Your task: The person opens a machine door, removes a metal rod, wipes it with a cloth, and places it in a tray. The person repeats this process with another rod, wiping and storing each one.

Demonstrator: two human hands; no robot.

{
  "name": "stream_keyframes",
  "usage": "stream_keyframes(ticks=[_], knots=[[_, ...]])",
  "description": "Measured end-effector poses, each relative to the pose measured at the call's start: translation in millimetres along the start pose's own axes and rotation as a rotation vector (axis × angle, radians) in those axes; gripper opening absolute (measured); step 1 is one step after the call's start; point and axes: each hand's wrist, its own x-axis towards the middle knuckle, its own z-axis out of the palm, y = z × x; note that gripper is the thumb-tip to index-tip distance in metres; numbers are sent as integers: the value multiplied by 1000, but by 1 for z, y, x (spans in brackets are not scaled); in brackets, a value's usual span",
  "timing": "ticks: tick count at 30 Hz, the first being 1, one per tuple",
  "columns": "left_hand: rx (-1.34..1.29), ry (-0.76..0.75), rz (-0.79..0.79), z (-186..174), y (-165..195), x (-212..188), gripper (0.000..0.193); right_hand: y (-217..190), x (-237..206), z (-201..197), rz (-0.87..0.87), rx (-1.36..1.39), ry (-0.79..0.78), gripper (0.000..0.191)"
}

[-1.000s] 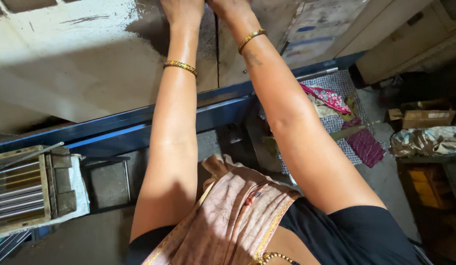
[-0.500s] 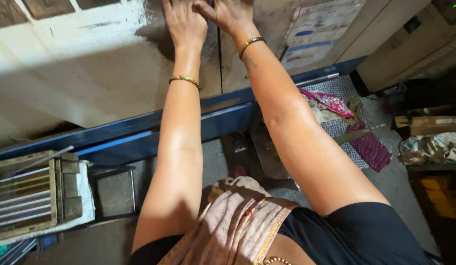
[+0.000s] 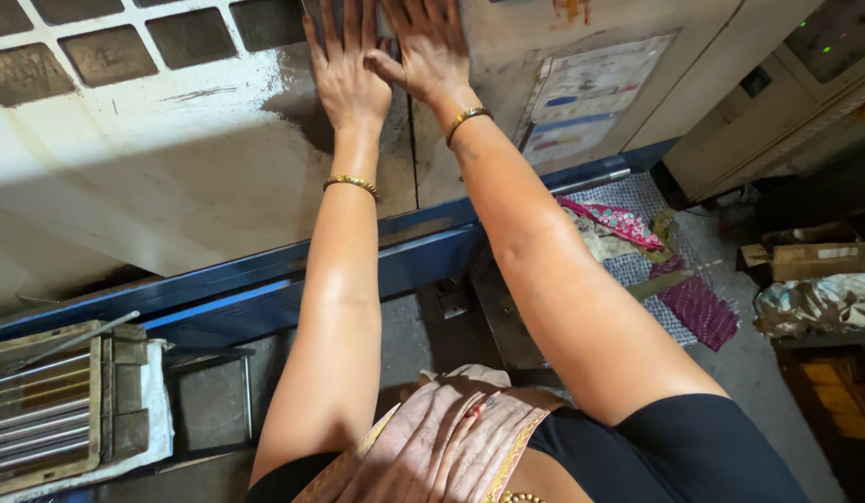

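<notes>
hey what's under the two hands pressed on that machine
Both the left hand and right hand lie flat on the cream machine door, beside its vertical seam. The palms hide whatever lies beneath them.

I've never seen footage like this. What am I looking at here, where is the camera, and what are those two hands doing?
The camera sits on a person's head and looks down along their own arms, so this is one view only. No robot is here: just two bare hands. The left hand and the right hand both lie flat, fingers spread, on a worn cream metal machine panel, on either side of a vertical seam in it. Neither hand holds anything. Each wrist wears a gold bangle.

Above left, the panel has a grid of square vents. A paper notice is stuck on at the right. Below runs a blue metal rail. Lower left stands a slatted metal tray. At right, patterned cloths and a cardboard box lie on the floor.
</notes>
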Motion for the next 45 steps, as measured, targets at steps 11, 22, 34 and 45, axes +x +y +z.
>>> stream_keyframes(ticks=[11, 22, 34, 45], knots=[[27, -25, -11, 1, -1, 0, 61, 1, 1, 3, 8, -51, -46, 95], [-9, -45, -16, 2, -2, -1, 59, -1, -1, 2, 32, -2, -42, 88], [0, -74, -34, -3, 2, -2, 59, -3, 2, -5, 65, 2, -106, 93], [34, 2, -1, 8, -2, -1, 61, 1, 0, 0, 4, -19, 2, 93]])
